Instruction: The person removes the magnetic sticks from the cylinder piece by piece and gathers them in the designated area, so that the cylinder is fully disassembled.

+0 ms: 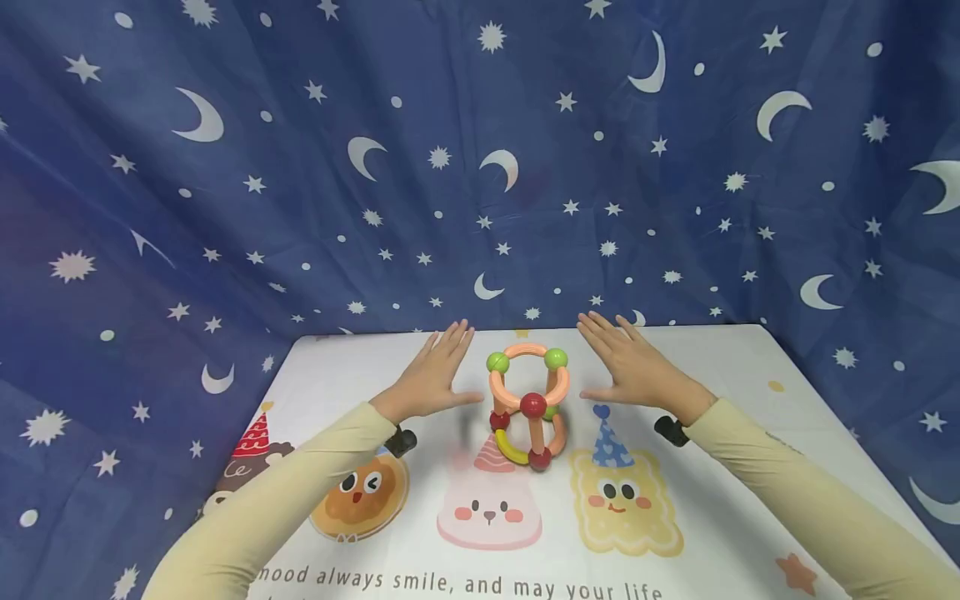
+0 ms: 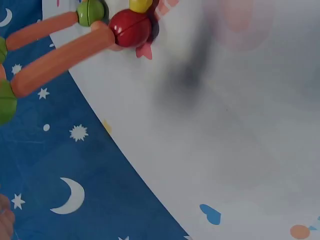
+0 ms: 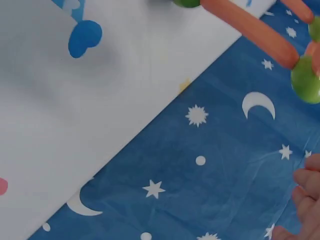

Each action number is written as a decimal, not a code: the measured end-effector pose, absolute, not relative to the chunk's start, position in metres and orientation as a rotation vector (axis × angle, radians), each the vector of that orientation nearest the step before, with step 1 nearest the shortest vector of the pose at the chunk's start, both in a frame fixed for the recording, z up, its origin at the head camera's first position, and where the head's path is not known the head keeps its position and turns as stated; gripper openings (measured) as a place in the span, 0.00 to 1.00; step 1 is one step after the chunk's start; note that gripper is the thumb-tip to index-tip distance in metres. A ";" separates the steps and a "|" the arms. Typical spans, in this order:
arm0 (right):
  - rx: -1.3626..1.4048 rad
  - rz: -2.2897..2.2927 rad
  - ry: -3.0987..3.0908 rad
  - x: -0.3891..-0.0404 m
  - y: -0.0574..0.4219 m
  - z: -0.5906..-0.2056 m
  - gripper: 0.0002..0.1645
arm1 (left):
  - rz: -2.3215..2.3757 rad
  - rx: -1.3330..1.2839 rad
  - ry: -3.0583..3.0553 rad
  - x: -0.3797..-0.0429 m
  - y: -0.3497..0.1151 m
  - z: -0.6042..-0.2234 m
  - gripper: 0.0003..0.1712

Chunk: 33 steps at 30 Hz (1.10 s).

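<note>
Curtain (image 1: 420, 50) in dark blue with a night-sky print hangs behind the toy (image 1: 533, 406), probably as a backdrop that hides the room. White table (image 1: 712, 358) spreads under and around the toy, giving it what looks like a level footing. A left sleeve (image 1: 285, 492) and a right sleeve (image 1: 802, 492), both pale yellow, slant toward the toy from its near left and near right, likely because the person faces it squarely. Printed on the table are a pink bear (image 1: 489, 529) just on the toy's near side, a pancake face (image 1: 363, 500) to its near left and a biscuit face (image 1: 626, 525) to its near right.

The toy stands upright on its lower ring (image 1: 512, 451), which seems wide enough to steady it without help. Left hand (image 1: 431, 375) and right hand (image 1: 637, 367) flank it, fingers straight, thumbs pointing inward; neither grips anything, and a small gap leaves the toy untouched. Whether the palms rest on the table I cannot tell. Black wrist cameras (image 1: 402, 442) sit farther out on each side of the toy, presumably to watch the fingers. Smallest are the toy's red and green beads (image 1: 556, 358), apparently joining its bars.
</note>
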State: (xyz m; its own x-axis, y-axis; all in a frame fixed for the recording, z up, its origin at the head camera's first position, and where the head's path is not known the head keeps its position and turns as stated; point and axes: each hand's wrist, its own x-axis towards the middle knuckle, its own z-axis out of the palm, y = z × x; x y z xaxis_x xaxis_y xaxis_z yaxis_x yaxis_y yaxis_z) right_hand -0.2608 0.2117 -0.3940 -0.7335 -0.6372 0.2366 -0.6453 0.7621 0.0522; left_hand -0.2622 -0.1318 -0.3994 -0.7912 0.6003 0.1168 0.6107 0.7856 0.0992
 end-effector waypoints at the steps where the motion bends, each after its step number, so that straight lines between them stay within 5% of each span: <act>1: 1.019 0.046 -2.701 -0.261 0.211 -0.394 0.62 | -0.214 -0.997 -2.883 -0.261 -0.130 -0.399 0.62; 9: 1.186 0.008 -2.526 -0.253 0.202 -0.392 0.59 | -0.079 -1.188 -2.695 -0.245 -0.107 -0.400 0.53; 14: 1.338 0.060 -2.313 -0.250 0.199 -0.401 0.48 | 0.056 -1.260 -2.476 -0.233 -0.090 -0.404 0.44; 33: 1.397 0.139 -2.071 -0.247 0.183 -0.427 0.32 | -0.089 -1.159 -2.306 -0.230 -0.059 -0.421 0.22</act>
